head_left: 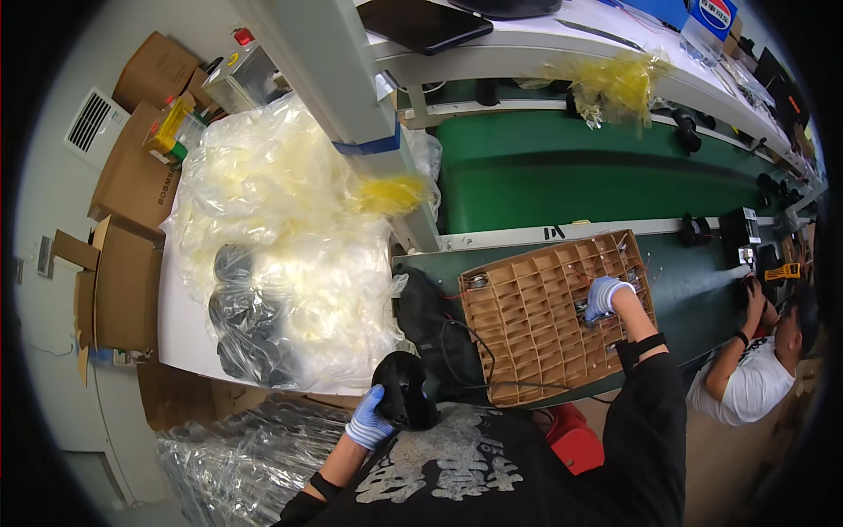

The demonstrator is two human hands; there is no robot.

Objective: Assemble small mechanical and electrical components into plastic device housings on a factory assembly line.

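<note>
My left hand (370,420), in a blue-grey glove with a striped cuff, grips a glossy black rounded plastic shell (404,389) by its left side, close to my chest. Off to the right, my gloved right hand (605,299) reaches down into a cardboard box with divider cells (523,323). Its fingers are bunched at one cell, and whatever they pinch is hidden. Small metallic parts with thin wires (477,282) sit in some cells, mostly along the right side. A black cable crosses the box's near left corner.
Clear plastic bags (290,176) are heaped left of a grey post (338,88); dark bagged parts (246,316) lie among them. A green conveyor belt (562,167) runs beyond the box, below a white shelf (527,54). A co-worker (746,378) sits at the right. A red stool (575,439) stands beneath.
</note>
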